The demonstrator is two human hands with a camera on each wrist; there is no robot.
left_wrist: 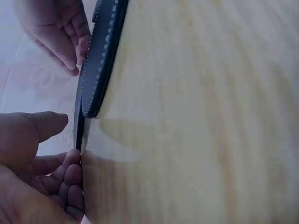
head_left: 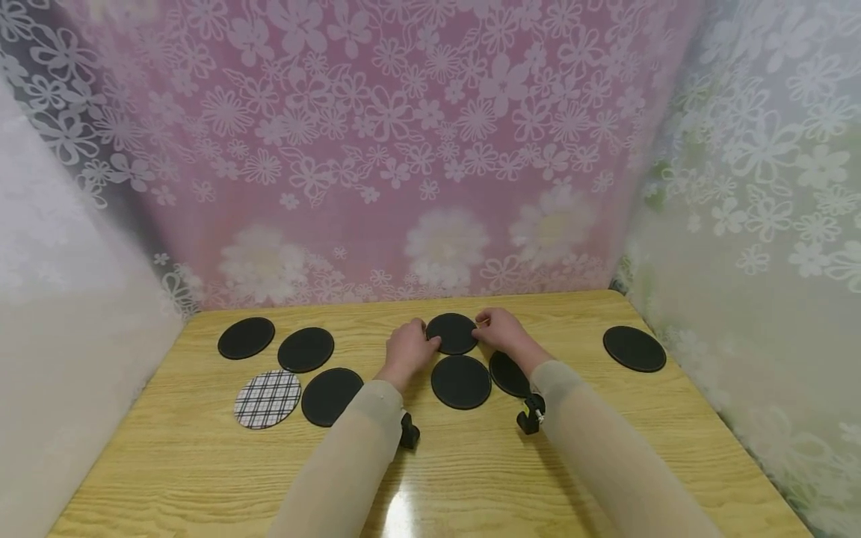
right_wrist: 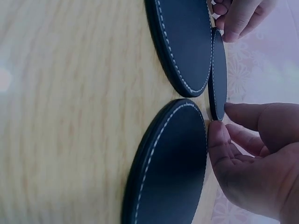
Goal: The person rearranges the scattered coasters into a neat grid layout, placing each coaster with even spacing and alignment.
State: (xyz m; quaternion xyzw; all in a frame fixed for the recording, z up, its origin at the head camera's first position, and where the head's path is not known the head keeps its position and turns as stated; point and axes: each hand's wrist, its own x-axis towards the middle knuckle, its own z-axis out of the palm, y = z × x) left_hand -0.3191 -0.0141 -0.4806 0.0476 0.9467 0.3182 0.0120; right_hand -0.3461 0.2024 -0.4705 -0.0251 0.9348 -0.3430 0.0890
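A round black coaster (head_left: 451,334) with pale edge stitching lies at the back middle of the wooden table, both hands at its sides. My left hand (head_left: 407,349) holds its left edge, fingertips at the rim and thumb over the top. On the opposite edge, my right hand (head_left: 503,331) pinches the rim between thumb and fingers, as the right wrist view shows. Just in front lies a second black coaster (head_left: 460,382), close against the held one. A third black coaster (head_left: 509,373) sits to its right, partly hidden under my right forearm.
On the left, a plaid coaster (head_left: 267,400) lies among several black coasters (head_left: 306,350). One more black coaster (head_left: 634,349) lies near the table's right edge. Flowered curtains (head_left: 430,149) hang behind and beside the wooden table (head_left: 202,478).
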